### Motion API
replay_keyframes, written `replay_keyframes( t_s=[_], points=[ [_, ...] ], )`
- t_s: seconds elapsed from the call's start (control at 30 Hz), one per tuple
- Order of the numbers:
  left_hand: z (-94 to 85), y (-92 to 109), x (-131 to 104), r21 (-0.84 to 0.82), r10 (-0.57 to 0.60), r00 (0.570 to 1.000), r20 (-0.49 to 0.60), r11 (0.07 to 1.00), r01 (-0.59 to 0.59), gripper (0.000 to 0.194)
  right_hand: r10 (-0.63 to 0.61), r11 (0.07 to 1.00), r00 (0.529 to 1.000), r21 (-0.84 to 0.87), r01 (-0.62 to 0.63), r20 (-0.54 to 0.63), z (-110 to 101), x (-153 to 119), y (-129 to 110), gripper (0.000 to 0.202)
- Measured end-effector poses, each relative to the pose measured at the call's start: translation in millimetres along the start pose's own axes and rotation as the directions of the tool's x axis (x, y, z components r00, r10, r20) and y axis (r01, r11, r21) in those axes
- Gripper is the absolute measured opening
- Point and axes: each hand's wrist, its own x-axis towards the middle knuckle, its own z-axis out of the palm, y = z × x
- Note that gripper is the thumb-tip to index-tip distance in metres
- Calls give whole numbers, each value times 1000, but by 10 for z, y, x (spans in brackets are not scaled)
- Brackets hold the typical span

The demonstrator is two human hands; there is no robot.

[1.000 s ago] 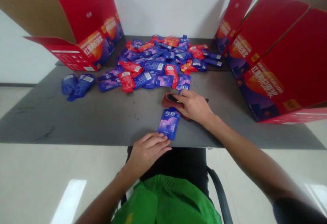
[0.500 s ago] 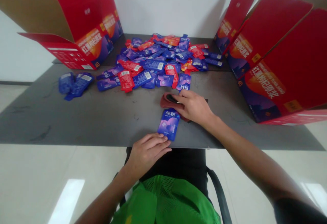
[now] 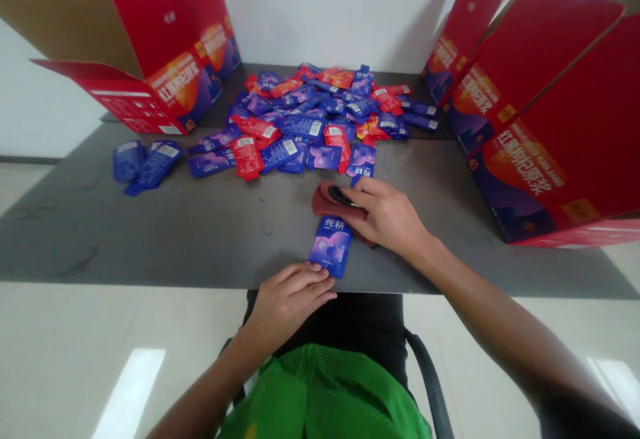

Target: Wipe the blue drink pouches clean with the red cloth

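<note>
Since the earlier frame, the right hand (image 3: 387,215) has slid slightly rightward and toward the near edge, while the left hand (image 3: 293,295) has stayed put. From my end, the grey table (image 3: 210,225) fills most of the view. An open red box (image 3: 560,112) stands on its right side, and another red box (image 3: 180,85) on its left. Between them I see a pile of blue and red pouches (image 3: 310,105); two blue pouches (image 3: 160,164) lie apart, near the left box. The right hand grips a brown-red cloth (image 3: 323,207) with a black object (image 3: 343,197) against it. The left hand grasps nothing: its fingertips rest on the lower edge of a single blue pouch (image 3: 330,249), which lies flat near the table's front edge, its top end by the cloth.
</note>
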Motion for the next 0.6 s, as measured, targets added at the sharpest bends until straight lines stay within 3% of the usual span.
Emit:
replay_keyframes(
  t_s=[0.07, 0.17, 0.23, 0.33, 0.43, 0.5, 0.6],
  points=[
    [1, -8, -15, 6, -1, 1000, 0, 1000, 1, 18, -64, 995, 998, 78, 64, 0, -90, -103, -215, 38],
    [3, -22, -45, 22, -15, 1000, 16, 1000, 15, 15, -158, 982, 976, 128, 139, 148, -28, -279, -464, 35],
    [3, -26, -51, 18, -13, 999, 31, 1000, 13, 17, -130, 985, 976, 133, 107, 174, 109, -298, -425, 34],
    [2, -18, -35, -8, -11, 1000, 27, 1000, 11, 23, -19, 996, 992, 87, 8, 127, 270, -139, -104, 37],
    [-1, -9, -16, -9, -18, 1000, 14, 1000, 19, 23, 39, 999, 996, -23, -38, 75, 220, 77, 173, 37],
    [-1, -9, -15, -3, -16, 1000, 13, 1000, 16, 21, 31, 999, 999, -39, -29, 38, 95, 121, 154, 37],
    [3, -13, -31, 7, -7, 1000, 21, 1000, 7, 20, -28, 999, 999, 48, 26, 41, -55, -29, -160, 37]
  ],
)
